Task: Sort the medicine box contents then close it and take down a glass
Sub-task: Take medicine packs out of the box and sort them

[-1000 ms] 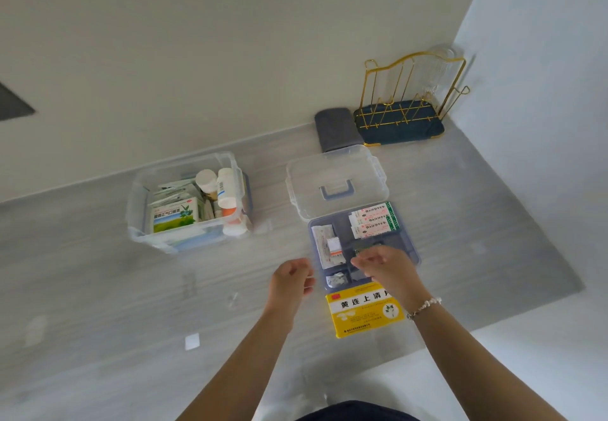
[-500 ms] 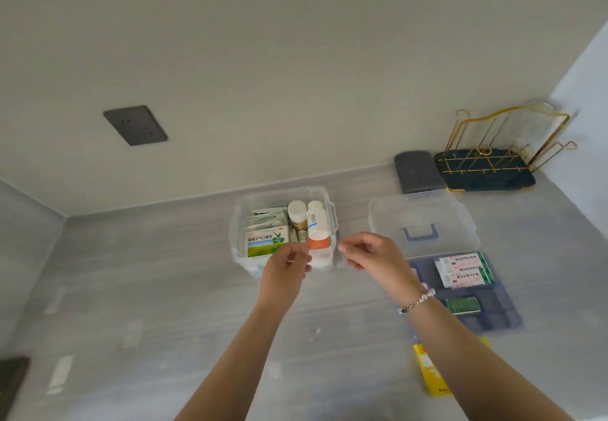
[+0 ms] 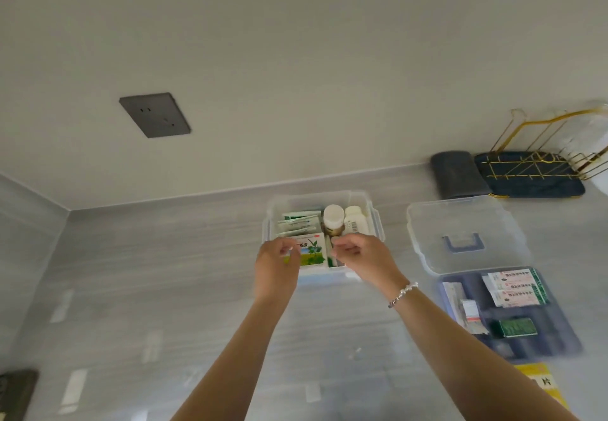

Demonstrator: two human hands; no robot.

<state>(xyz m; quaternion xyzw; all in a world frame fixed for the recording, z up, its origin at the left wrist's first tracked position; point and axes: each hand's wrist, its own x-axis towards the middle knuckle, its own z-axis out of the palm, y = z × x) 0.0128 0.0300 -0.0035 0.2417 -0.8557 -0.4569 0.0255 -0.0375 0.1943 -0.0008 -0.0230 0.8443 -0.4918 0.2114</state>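
Note:
The clear medicine box point(image 3: 368, 201) stands open near the back wall, holding sachets, two white bottles point(image 3: 334, 215) and a green-and-white carton point(image 3: 312, 252). My left hand point(image 3: 278, 266) is over the box's front left, its fingers curled at the carton's left edge. My right hand point(image 3: 362, 259) hovers over the front right with its fingertips drawn together; whether they hold anything is hidden. The clear lid point(image 3: 460, 233) with a blue handle lies to the right. A blue tray point(image 3: 559, 338) with packets lies in front of it. A glass point(image 3: 589, 137) hangs on the gold rack point(image 3: 543, 160).
A folded grey cloth point(image 3: 457, 173) lies left of the rack. Part of a yellow carton point(image 3: 539, 384) shows by the tray's front. A dark wall socket point(image 3: 154, 114) sits up left. A dark object point(image 3: 16, 394) is at the bottom left corner.
My view swung left from the blue tray to the medicine box. Both hands moved from the tray to over the box's front edge.

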